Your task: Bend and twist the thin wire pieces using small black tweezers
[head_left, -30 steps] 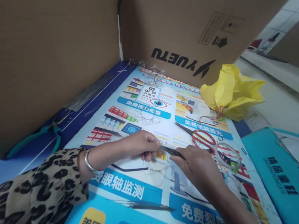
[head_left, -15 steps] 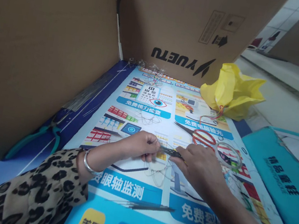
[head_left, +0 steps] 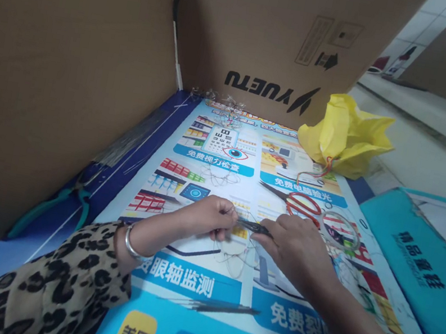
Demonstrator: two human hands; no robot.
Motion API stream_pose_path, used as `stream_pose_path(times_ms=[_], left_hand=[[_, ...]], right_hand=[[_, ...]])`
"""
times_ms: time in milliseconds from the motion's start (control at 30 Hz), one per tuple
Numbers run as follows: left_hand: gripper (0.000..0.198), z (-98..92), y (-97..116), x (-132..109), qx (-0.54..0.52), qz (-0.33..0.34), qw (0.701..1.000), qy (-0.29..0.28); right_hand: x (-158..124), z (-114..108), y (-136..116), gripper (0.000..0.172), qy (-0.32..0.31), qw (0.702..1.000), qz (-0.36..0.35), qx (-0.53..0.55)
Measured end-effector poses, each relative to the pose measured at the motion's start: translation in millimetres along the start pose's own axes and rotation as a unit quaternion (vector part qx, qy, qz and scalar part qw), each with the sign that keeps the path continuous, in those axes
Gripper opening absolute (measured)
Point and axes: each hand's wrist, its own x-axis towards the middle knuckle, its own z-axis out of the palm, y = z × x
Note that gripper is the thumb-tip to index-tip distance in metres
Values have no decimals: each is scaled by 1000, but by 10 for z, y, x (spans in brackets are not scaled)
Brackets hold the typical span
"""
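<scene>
My left hand (head_left: 209, 216) is closed in a pinch on a thin bent wire piece (head_left: 235, 261), whose loops hang below the fingers over the printed sheet. My right hand (head_left: 297, 250) is wrapped round pliers (head_left: 255, 227); their dark, narrow jaws point left and reach close to the left fingertips. The handles are hidden in the palm. Whether the jaws grip the wire is too fine to make out. Just behind the right hand lie scissors (head_left: 304, 204) with red handles. A bundle of thin straight wires (head_left: 220, 307) rests on the sheet nearer to me.
Cardboard walls (head_left: 271, 32) stand at the left and back. Another pair of pliers (head_left: 72, 196) with teal handles lies at left, near more straight wires (head_left: 124, 145). At right are a yellow paper bundle (head_left: 345, 136), a clear tape roll (head_left: 340, 232) and a teal box (head_left: 416, 262).
Both hands keep nearly the same pose, with the pliers still by the left fingertips. The whole view has shifted very slightly.
</scene>
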Motion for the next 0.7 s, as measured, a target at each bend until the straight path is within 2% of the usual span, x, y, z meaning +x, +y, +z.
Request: stream_pose_path(times_ms=[167, 367, 500, 700], left_hand=[[10, -2, 64, -1, -54, -25, 998, 32], [8, -33, 82, -19, -54, -22, 998, 37], [8, -46, 66, -21, -51, -20, 998, 31], [9, -40, 55, -13, -37, -29, 999, 13]], right_hand=[[11, 5, 212, 37, 13, 998, -28, 54], [-15, 236, 464, 34, 128, 991, -26, -3], [-7, 324, 447, 33, 124, 992, -34, -19], [24, 314, 366, 36, 100, 995, -18, 0]])
